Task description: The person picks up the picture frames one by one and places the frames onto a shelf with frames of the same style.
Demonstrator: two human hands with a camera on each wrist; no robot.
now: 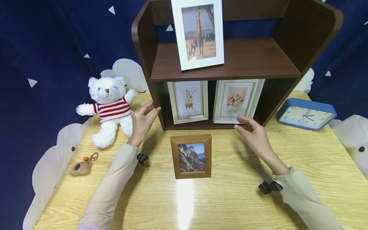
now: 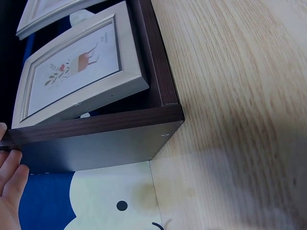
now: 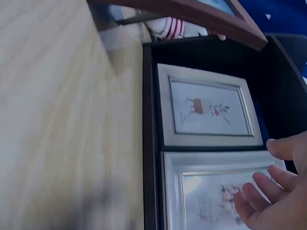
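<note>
Your wooden table carries a dark shelf, a white teddy bear, a brown trinket, a wooden frame and a blue clock; the shelf bears a giraffe frame above, a plant frame and white frame below

Shelf — smooth, wood-look; tabletop — glossy wood grain; plush bear, fluffy.
</note>
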